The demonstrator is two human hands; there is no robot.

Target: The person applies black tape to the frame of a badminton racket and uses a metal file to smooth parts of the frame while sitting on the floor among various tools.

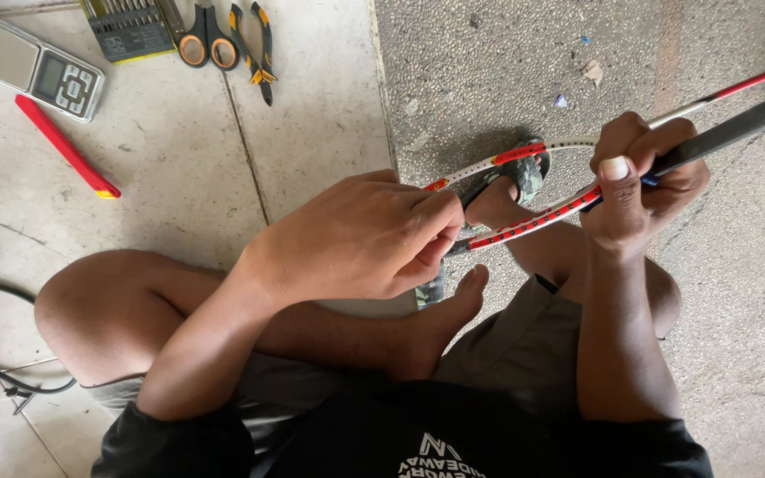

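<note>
A green case (128, 29) of drill bits is lying at the floor's (179, 150) top edge, its slots filled with metal bits, a pale label on its lower part. Left of it a small silver scale (30, 64) is sitting near the top left corner, with a red tool (66, 146) just below it. Scissors (206, 35) and pliers (254, 49) are lying just right of the case. The person is sitting on the floor with legs folded, holding a red and white racket (533, 221) above the feet. The left hand (365, 239) is curling over the frame's near end, fingers (436, 221) pinching together on it. The right hand (639, 181) is gripping the frame near the shaft, fingers wrapped tight around it and around a dark rod (737, 128), thumb pointing up.
</note>
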